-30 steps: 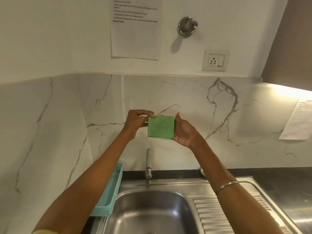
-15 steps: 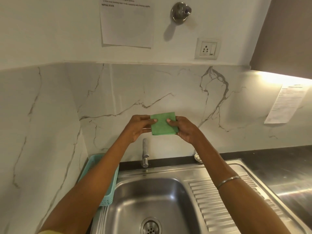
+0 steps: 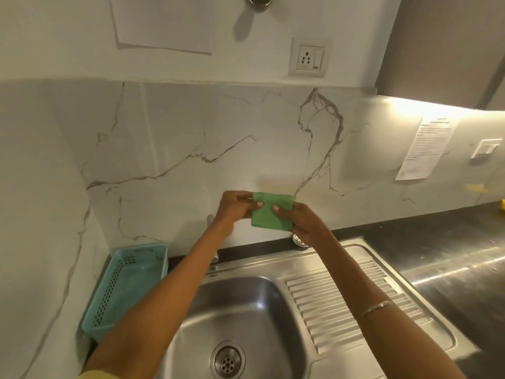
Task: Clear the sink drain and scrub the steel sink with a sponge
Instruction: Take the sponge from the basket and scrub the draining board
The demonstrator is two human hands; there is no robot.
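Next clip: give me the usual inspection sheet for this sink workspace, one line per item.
Surface: steel sink with ribbed drainboard, set in a dark counter; basin looks dry.
Job's things: flat green square scrub sponge held up in front of the marble backsplash, above the basin; round drain strainer in place in the basin floor.
Clutter: light blue perforated plastic basket left of the sink; small round metal strainer piece on the back ledge.
Grippers: left hand and right hand each pinch a side of the sponge.
Cables: nothing seen.
Surroundings: tap mostly hidden behind the left arm; wall socket; paper sheets taped to the wall.
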